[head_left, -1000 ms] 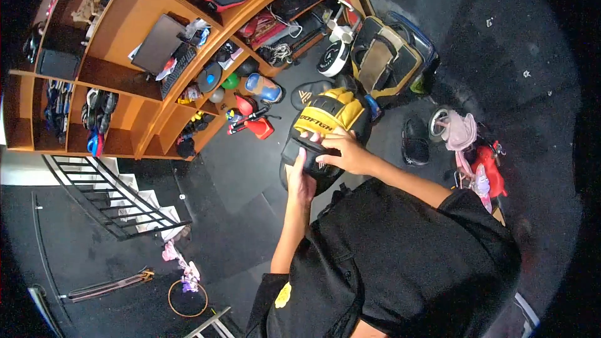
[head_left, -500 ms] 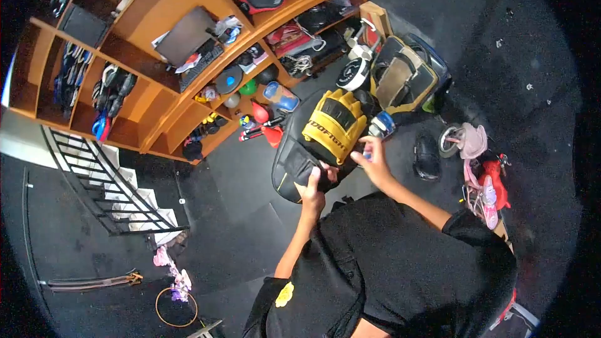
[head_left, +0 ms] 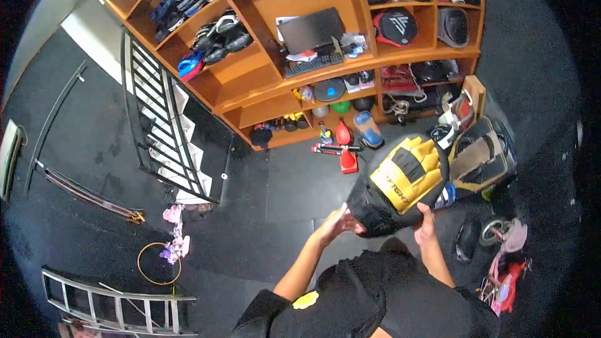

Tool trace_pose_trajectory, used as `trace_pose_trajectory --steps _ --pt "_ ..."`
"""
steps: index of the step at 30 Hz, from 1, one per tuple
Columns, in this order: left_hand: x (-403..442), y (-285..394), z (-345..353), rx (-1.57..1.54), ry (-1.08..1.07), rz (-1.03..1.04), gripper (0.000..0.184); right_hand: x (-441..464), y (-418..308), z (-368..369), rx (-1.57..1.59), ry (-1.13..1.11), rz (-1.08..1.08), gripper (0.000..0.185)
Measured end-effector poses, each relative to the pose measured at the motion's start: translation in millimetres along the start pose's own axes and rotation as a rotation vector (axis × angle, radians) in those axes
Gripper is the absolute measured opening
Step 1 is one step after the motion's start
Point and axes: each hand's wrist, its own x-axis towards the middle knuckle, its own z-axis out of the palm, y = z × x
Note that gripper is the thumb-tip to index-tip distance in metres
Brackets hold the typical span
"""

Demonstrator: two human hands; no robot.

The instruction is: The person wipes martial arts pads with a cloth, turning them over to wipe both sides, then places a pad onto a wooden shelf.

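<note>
A large black padded mitt (head_left: 370, 209) with a yellow glove-shaped back (head_left: 408, 174) is held up in front of my body. My right hand (head_left: 425, 225) grips its lower right edge, thumb up on the near side. At its lower left edge, my left hand (head_left: 339, 225) touches the black cuff with the fingers spread and partly hidden beneath it. The yellow finger parts point up, away from me, and lettering runs across the yellow band.
Wooden shelves (head_left: 250, 95) with gloves, pads and a monitor (head_left: 311, 30) stand ahead. Red pads (head_left: 349, 161) lie on the floor before them. A black-and-tan bag (head_left: 479, 156) and a small pink bike (head_left: 510, 244) are right; a stair railing (head_left: 156, 112) and ladder (head_left: 119, 307) are left.
The view has turned, bringing the shelves upright. My right hand has moved from beside the yellow part onto the mitt's edge. My left hand has loosened from the cuff strap and opened.
</note>
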Motion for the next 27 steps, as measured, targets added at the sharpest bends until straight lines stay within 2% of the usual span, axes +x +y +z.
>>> trace_pose_trajectory --steps 1,2,3,4,7,8,10,11,12,13,14,15,16,17,18,19,20,21,22,23,24,26,27 --pt "-2 1 -19 0.104 0.043 -0.044 0.058 4 -6 -1 -0.053 -0.022 -0.041 0.051" --pt "-3 4 -20 0.245 0.348 -0.075 0.055 12 -8 -8 -0.113 -0.018 -0.055 0.050" --pt "-1 -1 -25 0.299 0.429 0.059 0.052 13 -14 5 -0.154 0.033 -0.136 0.052" --pt "3 -6 -29 0.352 0.515 0.189 0.049 17 -19 8 -0.172 0.054 -0.101 0.054" --pt "29 -7 -41 0.363 0.351 0.252 0.061 45 -30 26 -0.150 -0.061 0.071 0.051" --pt "42 -7 -50 0.275 0.264 0.178 0.071 59 -27 39 -0.197 -0.098 0.070 0.050" --pt "75 -29 -84 -0.073 0.158 0.071 0.067 86 -14 64 -0.319 -0.172 0.122 0.054" --pt "67 0 -55 -0.157 0.272 0.145 0.072 102 -6 81 -0.395 -0.210 0.165 0.061" --pt "79 0 -66 -0.113 0.369 0.194 0.075 115 2 110 -0.523 -0.236 0.127 0.073" --pt "83 2 -81 -0.218 0.406 0.231 0.076 145 20 114 -0.617 -0.382 0.131 0.081" --pt "82 5 -91 -0.326 0.440 0.264 0.076 167 42 116 -0.656 -0.389 0.215 0.084" --pt "85 -6 -122 -0.407 0.419 0.254 0.074 165 37 164 -0.859 -0.479 0.135 0.087" --pt "80 6 -131 -0.516 0.414 0.257 0.073 175 40 194 -0.818 -0.722 0.170 0.090" --pt "71 18 -135 -0.629 0.410 0.263 0.073 171 39 228 -0.769 -0.788 0.270 0.092" --pt "62 39 -129 -0.673 0.502 0.324 0.071 184 57 238 -0.698 -0.889 0.344 0.096" --pt "58 41 -142 -0.679 0.506 0.436 0.073 206 88 231 -0.833 -0.924 0.302 0.102" --pt "55 49 -151 -0.758 0.553 0.468 0.072 190 71 277 -0.809 -1.025 0.363 0.114" --pt "54 50 -167 -0.854 0.476 0.531 0.070 200 89 288 -0.812 -1.185 0.317 0.124" --pt "52 46 -178 -0.860 0.494 0.589 0.068 208 105 299 -0.840 -1.353 0.214 0.132" --pt "45 47 -182 -0.868 0.515 0.646 0.068 213 118 310 -0.859 -1.433 0.214 0.138" --pt "38 45 -188 -0.794 0.599 0.619 0.069 217 125 319 -0.859 -1.459 0.237 0.138" --pt "29 41 -202 -0.883 0.615 0.633 0.071 227 140 345 -0.933 -1.572 0.328 0.142" --pt "27 41 -208 -0.881 0.626 0.662 0.072 239 157 349 -0.976 -1.632 0.309 0.144"
